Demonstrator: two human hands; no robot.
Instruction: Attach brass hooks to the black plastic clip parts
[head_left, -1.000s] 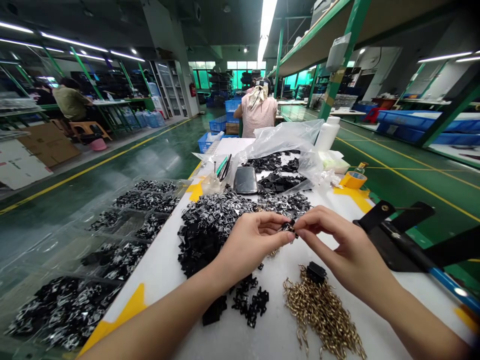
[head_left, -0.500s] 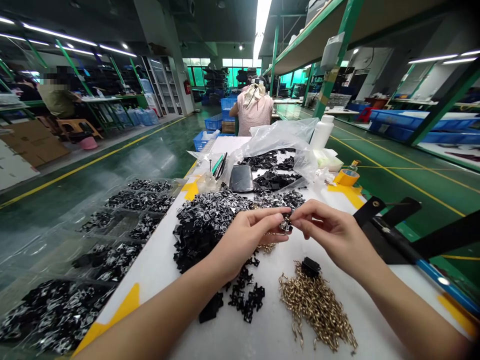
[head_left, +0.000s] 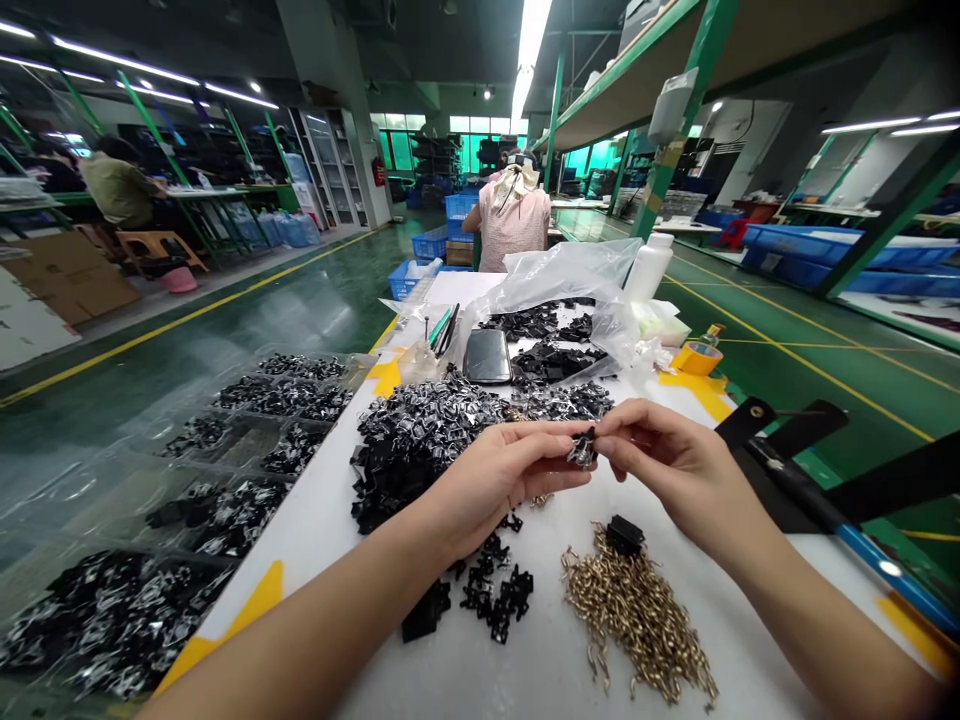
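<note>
from the head camera, both hands are held up over a white table (head_left: 315, 530), with their fingertips meeting in front of the body. the left hand (head_left: 499, 480) and the right hand (head_left: 675, 465) are both closed to a pinch, gripping between them a small black and silver clip (head_left: 582, 451), which hangs just above the table. just beyond the left hand lies a big heap of black and silver clips (head_left: 420, 440), with a looser patch of them (head_left: 562, 402) near the right hand's fingers. below the hands are a few loose black plastic pieces (head_left: 495, 592) and, nearer the right hand, a spread of thin brass hooks (head_left: 637, 612) with a small black block (head_left: 625, 535) sitting at its top end.

farther up the table are a black phone (head_left: 487, 356), a clear plastic bag (head_left: 562, 277) lying open with black parts (head_left: 559, 360) around it, a white bottle (head_left: 649, 267) and a roll of yellow tape (head_left: 697, 358). to the left, a clear divided tray (head_left: 247, 440) holds more clips in its compartments. black straps (head_left: 780, 470) lie to the right of the table. past the far end, a co-worker in a pink top (head_left: 514, 225) sits facing away, near blue crates (head_left: 457, 215). another co-worker (head_left: 120, 190) sits at a bench far off to the left.
</note>
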